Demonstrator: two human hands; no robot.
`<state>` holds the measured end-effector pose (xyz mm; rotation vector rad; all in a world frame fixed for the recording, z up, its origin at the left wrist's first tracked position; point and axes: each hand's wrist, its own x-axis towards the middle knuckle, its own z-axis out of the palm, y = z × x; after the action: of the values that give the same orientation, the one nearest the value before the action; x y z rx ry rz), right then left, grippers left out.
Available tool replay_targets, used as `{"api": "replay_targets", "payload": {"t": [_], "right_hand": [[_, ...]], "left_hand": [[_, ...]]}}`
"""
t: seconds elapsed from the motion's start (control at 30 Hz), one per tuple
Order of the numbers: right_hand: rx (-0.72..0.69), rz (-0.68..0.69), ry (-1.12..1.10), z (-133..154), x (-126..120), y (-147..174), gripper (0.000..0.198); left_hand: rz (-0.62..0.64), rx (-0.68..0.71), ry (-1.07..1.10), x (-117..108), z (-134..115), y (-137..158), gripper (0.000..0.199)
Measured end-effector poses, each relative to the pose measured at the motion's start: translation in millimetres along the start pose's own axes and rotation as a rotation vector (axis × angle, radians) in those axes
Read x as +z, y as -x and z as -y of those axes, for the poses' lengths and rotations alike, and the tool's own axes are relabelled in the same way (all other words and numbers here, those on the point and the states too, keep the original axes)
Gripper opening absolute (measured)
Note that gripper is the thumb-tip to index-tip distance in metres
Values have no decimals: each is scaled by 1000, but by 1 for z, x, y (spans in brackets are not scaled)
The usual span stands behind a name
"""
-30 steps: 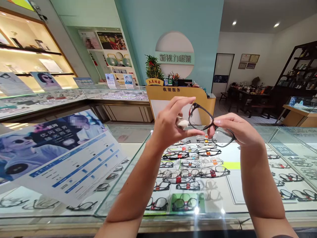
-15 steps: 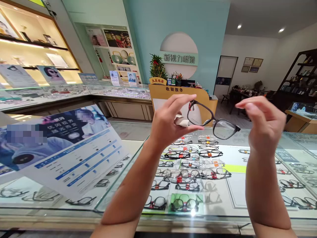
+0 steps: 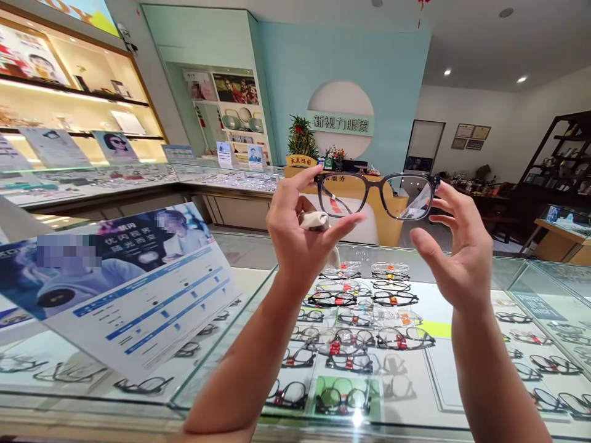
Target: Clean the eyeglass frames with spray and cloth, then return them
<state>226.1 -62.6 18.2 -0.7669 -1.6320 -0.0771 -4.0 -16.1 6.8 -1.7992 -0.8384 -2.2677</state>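
Observation:
Dark-framed eyeglasses [image 3: 373, 186] are held up level in front of me, lenses facing me. My left hand [image 3: 290, 231] grips their left end, with the index finger at the top corner and the thumb below the left lens. A crumpled white cloth [image 3: 314, 220] is tucked in the same palm. My right hand [image 3: 464, 258] is at the right end, fingertips by the hinge. Its thumb stands apart below the right lens, and the fingers are spread. Through the left lens a red-and-white tag shows near a temple arm.
Below my hands is a glass display case [image 3: 438, 394] with rows of eyeglass frames [image 3: 339, 299]. A printed sign board [image 3: 161, 295] stands on the left counter. Beyond are a cashier desk [image 3: 392, 212], more counters [image 3: 226, 200] and lit shelves [image 3: 92, 101].
The eyeglasses have swung from tilted to level and face me. My right hand has moved left to their right end, and its pinched fingers have spread. The view has tipped slightly upward.

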Motion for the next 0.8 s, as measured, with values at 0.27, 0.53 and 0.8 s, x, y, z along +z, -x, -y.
{"api": "replay_targets", "payload": {"t": [0.27,0.53,0.8], "right_hand": [[72,-31,-1,6,-1,-1,58],[180,34,-52,-7,-2,-5,56],[210,69,-82,-16,-4,-7,59]], "left_hand": [[51,-21,-34,-4,-14,2,70],[109,-44,-100,-7,-18,1,68],[109,-99,-95,-5,-17,5,66]]}}
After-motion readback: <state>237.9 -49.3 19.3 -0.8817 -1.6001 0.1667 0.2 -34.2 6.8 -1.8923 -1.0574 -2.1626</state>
